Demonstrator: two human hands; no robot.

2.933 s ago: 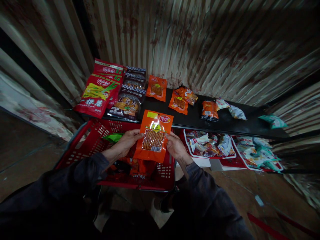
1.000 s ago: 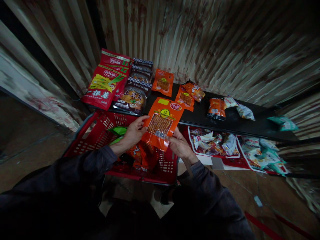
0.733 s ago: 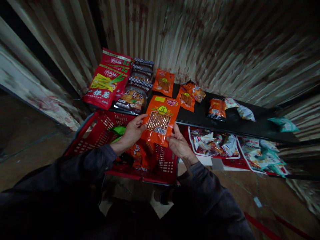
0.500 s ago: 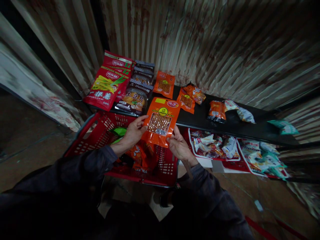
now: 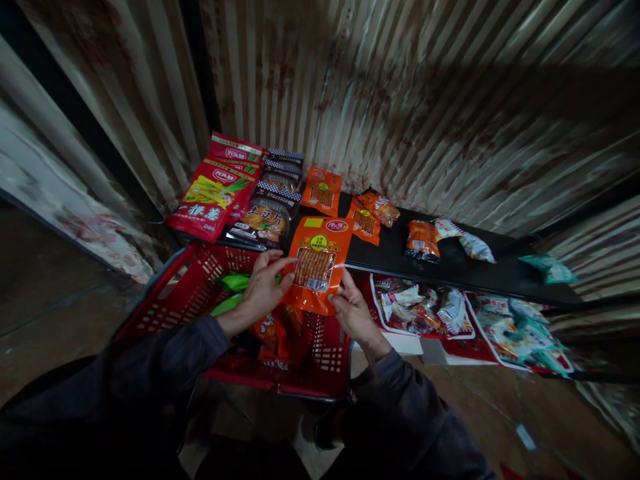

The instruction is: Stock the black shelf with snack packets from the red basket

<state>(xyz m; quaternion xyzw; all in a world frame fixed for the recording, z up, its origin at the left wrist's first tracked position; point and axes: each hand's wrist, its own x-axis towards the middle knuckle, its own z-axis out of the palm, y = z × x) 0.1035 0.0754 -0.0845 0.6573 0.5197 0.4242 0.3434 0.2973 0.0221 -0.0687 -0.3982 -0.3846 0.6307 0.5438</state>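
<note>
Between my hands an orange snack bag (image 5: 320, 267), with a clear window showing brown sticks, is held face up over the shelf's front edge. My right hand (image 5: 356, 312) pinches its lower right corner between thumb and fingers. At the bag's left edge, the fingers of my left hand (image 5: 263, 287) are closed on the side. Smaller-looking matching orange bags, one upright (image 5: 321, 191) and one leaning (image 5: 364, 223), are behind it on the black shelf (image 5: 390, 257). Left of them stand dark potato-chip bags (image 5: 263, 217) and red snack bags (image 5: 213, 200).
Below my hands is a red shopping basket (image 5: 327, 343) with green and orange packets inside. Further right on the shelf lie an orange packet (image 5: 423, 240), white packets and a teal packet (image 5: 547, 269). White-rimmed bins of small packets (image 5: 423, 310) hang under the shelf.
The view has tilted, so the shelf and its goods appear lower. Both hands still hold the orange bag; my left fingers have shifted slightly along its left edge.
</note>
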